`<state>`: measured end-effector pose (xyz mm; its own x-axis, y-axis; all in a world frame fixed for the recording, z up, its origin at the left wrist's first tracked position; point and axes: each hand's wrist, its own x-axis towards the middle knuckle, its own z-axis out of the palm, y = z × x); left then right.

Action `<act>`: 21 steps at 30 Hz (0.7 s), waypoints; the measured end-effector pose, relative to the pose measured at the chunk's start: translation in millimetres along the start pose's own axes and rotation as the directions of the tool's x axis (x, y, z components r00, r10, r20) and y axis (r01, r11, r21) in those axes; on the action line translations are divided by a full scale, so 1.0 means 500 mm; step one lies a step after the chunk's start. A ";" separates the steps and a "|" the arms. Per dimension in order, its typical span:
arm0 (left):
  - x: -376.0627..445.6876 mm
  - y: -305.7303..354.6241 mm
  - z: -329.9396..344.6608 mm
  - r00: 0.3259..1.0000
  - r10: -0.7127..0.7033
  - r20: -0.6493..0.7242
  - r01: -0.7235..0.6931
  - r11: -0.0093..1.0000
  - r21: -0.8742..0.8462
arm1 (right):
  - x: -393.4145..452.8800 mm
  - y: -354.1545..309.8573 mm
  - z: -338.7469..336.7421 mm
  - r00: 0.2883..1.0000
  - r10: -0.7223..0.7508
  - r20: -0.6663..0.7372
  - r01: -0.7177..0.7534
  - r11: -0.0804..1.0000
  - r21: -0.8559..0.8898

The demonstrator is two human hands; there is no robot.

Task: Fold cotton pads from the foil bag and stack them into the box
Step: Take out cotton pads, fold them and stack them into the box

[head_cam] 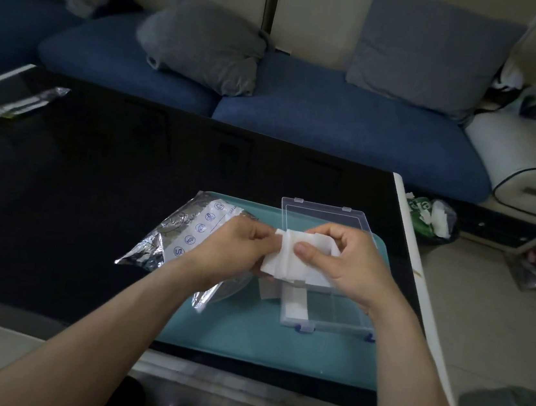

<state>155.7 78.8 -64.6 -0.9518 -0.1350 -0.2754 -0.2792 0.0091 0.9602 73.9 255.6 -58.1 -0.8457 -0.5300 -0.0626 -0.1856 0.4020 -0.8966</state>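
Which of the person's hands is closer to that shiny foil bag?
Left. The left hand sits right over the foil bag, overlapping its right edge while pinching the cotton pad. The right hand holds the pad's other side, over the box, away from the bag.

Both my forearms reach forward, bare, converging at centre. My left hand (pixel 237 249) curled, knuckles up, fingertips pinching left edge of cotton pad (pixel 290 259). My right hand (pixel 343 262) curled opposite, thumb (pixel 312 254) pressed flat on top of pad, fingers wrapped behind. Hands nearly touching, held above table level.
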 end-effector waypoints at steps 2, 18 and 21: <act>0.004 -0.003 0.001 0.999 -0.032 0.029 0.033 0.997 -0.065 | 0.003 0.002 0.002 0.999 0.015 -0.030 -0.016 0.999 -0.036; 0.010 -0.014 -0.005 1.000 -0.003 0.000 0.003 0.991 -0.131 | -0.004 -0.018 0.002 0.995 0.094 -0.039 -0.088 0.988 0.128; 0.002 -0.002 0.005 0.993 0.006 0.117 0.020 0.976 -0.216 | -0.002 -0.015 0.018 0.985 0.104 -0.137 -0.099 0.994 0.048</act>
<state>154.9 81.2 -66.1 -0.9617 -0.0181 -0.2734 -0.2639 -0.2078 0.9419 80.6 246.5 -55.2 -0.9211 -0.3774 -0.0951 -0.0771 0.4164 -0.9059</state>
